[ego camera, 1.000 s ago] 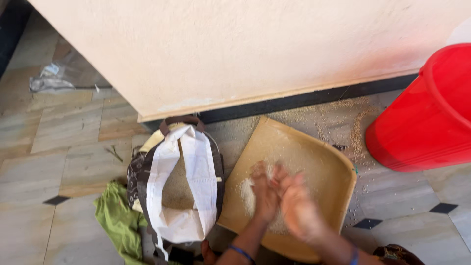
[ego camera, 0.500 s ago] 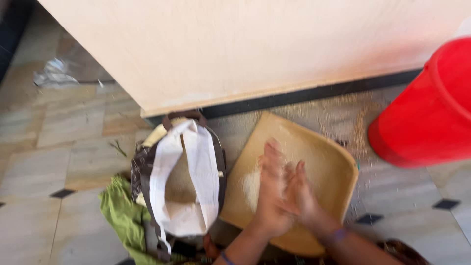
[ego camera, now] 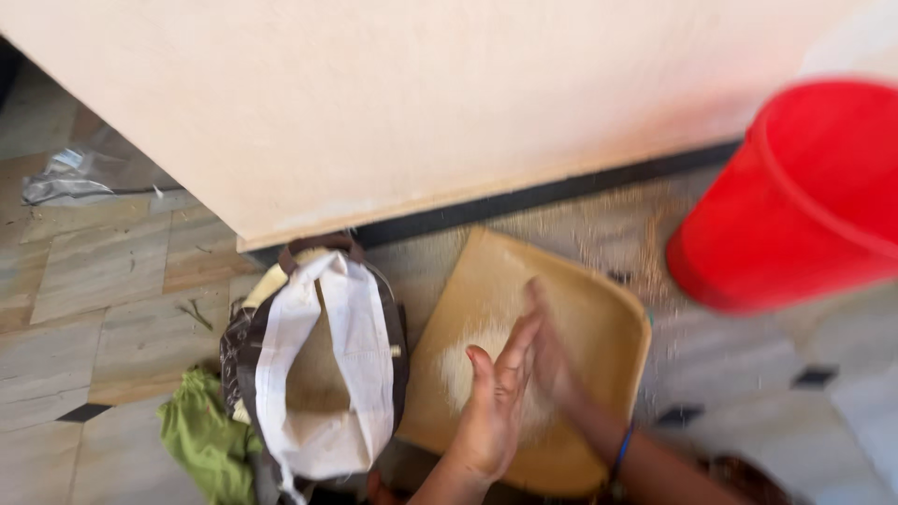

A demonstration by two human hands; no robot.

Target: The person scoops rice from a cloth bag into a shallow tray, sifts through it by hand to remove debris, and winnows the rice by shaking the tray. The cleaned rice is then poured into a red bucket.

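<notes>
Both hands meet over the tan tray (ego camera: 599, 318): left hand (ego camera: 491, 411) flat with fingers straight and together, right hand (ego camera: 552, 360) blurred against it, grip unclear. A pale grain heap (ego camera: 468, 360) sits on the tray; the open bag (ego camera: 323, 374) alongside looks partly filled, so plenty seems left.

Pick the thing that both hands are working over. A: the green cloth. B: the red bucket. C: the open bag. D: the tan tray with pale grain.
D: the left hand and right hand meet above the tan tray, over its pale grain.
</notes>
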